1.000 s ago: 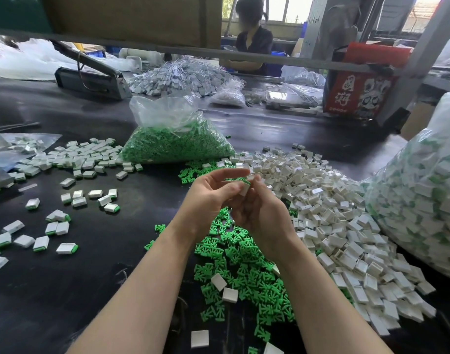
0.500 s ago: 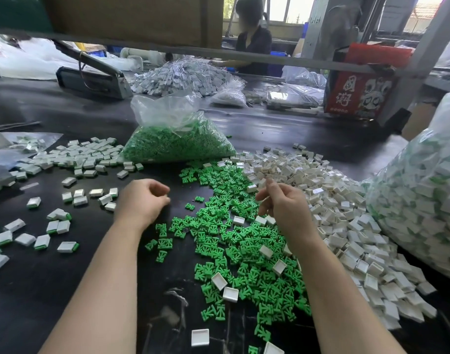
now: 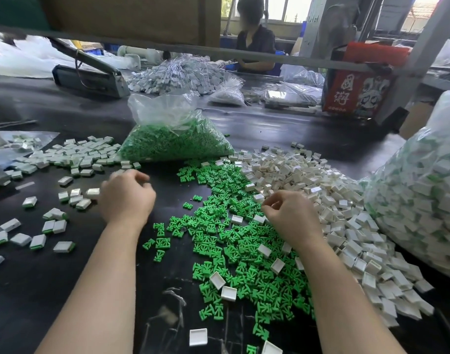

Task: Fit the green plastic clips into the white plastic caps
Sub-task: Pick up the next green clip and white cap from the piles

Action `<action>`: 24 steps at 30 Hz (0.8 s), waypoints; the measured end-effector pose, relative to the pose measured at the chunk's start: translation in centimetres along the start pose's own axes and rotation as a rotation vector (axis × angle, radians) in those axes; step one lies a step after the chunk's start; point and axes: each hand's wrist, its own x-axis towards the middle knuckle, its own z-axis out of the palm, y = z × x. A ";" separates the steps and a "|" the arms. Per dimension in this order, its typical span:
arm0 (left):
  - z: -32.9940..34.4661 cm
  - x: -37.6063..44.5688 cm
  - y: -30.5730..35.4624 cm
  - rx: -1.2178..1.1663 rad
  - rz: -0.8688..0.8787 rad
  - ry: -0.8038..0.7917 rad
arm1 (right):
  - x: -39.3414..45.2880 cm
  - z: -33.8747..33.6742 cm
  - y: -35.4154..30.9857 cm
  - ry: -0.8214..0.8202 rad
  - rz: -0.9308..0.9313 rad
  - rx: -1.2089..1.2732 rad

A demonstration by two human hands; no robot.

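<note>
Green plastic clips (image 3: pixel 234 241), way too many to count, lie every direction mid-table (image 3: pixel 35 290); white plastic caps (image 3: pixel 321 190) heaped right. Left hand (image 3: pixel 127 198) loosely curled, empty; right hand (image 3: pixel 293 218) curled, contents unclear.

Green clips (image 3: pixel 234 241) are spread on the black table (image 3: pixel 40 290), white caps (image 3: pixel 321 190) heaped right, both hands (image 3: pixel 127 198) (image 3: pixel 290 218) held curled above

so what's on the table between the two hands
In the head view, between the left hand and right hand lies dark table with scattered green clips, thickening toward the right hand.
</note>
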 end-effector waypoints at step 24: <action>2.7 -5.6 7.3 -0.367 0.240 -0.573 | -0.1 0.4 -0.3 -0.181 -0.133 -0.268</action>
